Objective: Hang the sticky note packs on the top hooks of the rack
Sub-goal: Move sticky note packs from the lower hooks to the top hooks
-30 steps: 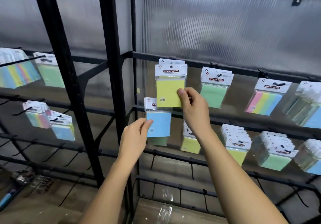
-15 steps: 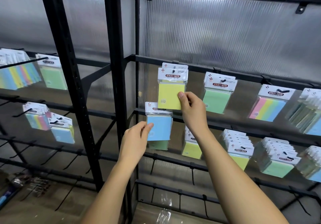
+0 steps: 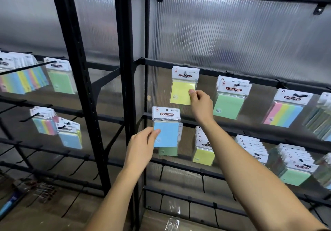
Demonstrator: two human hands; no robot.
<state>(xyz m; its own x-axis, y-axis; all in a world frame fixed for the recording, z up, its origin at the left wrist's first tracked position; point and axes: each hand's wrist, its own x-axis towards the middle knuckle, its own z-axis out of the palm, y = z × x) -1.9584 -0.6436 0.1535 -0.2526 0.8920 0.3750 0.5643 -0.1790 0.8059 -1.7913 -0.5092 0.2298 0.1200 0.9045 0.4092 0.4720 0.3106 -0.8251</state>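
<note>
A yellow sticky note pack (image 3: 182, 91) hangs from the leftmost hook (image 3: 185, 73) on the top bar of the black rack (image 3: 250, 78). My right hand (image 3: 201, 105) pinches its lower right corner. Below it, my left hand (image 3: 143, 147) grips the left edge of a blue sticky note pack (image 3: 167, 129), held upright in front of the second bar. To the right on the top bar hang a green pack (image 3: 230, 103) and a striped pink, yellow and blue pack (image 3: 284, 111).
Further packs hang on the second row at right (image 3: 250, 147) and behind the blue pack. A left rack section (image 3: 80, 69) carries more packs (image 3: 21, 80). Bare hooks (image 3: 203, 180) stick out from the lower bars. Ribbed translucent panels back the rack.
The yellow pack has slid back along the top hook toward the bar, my right hand following it. My left hand keeps holding the blue pack below. The camera view has tilted up slightly.
</note>
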